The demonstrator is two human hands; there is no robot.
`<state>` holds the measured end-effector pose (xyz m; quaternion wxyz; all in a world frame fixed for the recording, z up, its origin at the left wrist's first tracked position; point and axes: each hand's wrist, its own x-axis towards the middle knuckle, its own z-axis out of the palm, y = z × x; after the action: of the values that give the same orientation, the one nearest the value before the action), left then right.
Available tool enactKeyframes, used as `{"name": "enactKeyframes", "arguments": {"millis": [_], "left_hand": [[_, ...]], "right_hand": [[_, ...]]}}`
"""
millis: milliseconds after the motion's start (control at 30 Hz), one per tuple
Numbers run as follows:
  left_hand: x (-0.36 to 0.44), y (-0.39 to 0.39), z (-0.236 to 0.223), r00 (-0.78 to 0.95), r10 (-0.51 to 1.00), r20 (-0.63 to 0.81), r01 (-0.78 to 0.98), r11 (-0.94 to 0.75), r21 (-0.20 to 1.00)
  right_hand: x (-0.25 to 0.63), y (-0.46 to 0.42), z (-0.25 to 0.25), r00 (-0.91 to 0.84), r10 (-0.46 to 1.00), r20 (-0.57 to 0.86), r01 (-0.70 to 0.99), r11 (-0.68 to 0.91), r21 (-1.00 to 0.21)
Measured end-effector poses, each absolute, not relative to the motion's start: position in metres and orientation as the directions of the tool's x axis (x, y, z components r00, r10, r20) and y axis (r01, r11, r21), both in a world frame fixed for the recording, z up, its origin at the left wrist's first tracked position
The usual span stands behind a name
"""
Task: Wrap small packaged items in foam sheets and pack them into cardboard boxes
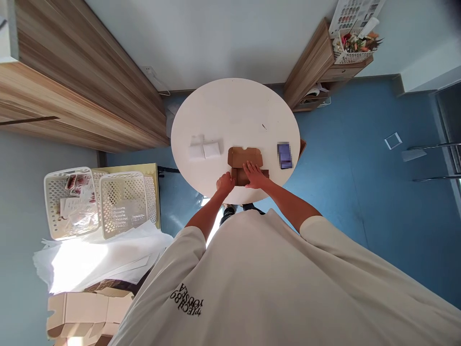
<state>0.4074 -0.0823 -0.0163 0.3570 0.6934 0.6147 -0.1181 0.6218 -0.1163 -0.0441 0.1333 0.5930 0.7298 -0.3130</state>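
And here's the brown cardboard box (245,157) on the round table's (234,105) near side, lid flap raised on the far side, its inside partly covered by the right hand (255,177), palm down, fingers spread wide. The left hand (225,182) curls at the box's left end; whether it's pinching, can't tell. Out left, one white basket (68,171) holds packets, hard to make out; its neighbour (107,204), clear plastic pieces.

Round white table (234,105) — open brown box (245,157), white blocks (212,150), purple item (285,156), dark speck (264,127).
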Motion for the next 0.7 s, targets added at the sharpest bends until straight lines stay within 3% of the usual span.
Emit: {"name": "enactKeyframes", "arguments": {"millis": [133,333,433,500,600,700], "left_hand": [[0.414,-0.078,-0.013,0.193,0.746,-0.637,0.969,-0.042,0.245],[0.419,-0.085,-0.006,0.196,0.765,-0.613,0.976,-0.091,0.198],[0.413,-0.091,-0.001,0.352,0.817,-0.456,0.931,-0.257,0.258],[0.408,-0.092,0.002,0.533,0.769,-0.353,0.842,-0.44,0.312],[0.406,-0.09,0.004,0.696,0.647,-0.312,0.718,-0.608,0.339],[0.41,-0.087,0.003,0.698,0.638,-0.326,0.716,-0.625,0.31]], "right_hand": [[0.621,-0.116,-0.041,-0.259,0.782,-0.567,0.949,0.097,-0.3],[0.621,-0.115,-0.039,-0.265,0.78,-0.568,0.945,0.092,-0.314],[0.621,-0.115,-0.039,-0.267,0.785,-0.559,0.942,0.09,-0.323],[0.621,-0.114,-0.04,-0.27,0.788,-0.553,0.941,0.095,-0.324],[0.62,-0.113,-0.039,-0.279,0.792,-0.543,0.941,0.112,-0.321],[0.619,-0.115,-0.035,-0.276,0.812,-0.515,0.941,0.119,-0.316]]}}
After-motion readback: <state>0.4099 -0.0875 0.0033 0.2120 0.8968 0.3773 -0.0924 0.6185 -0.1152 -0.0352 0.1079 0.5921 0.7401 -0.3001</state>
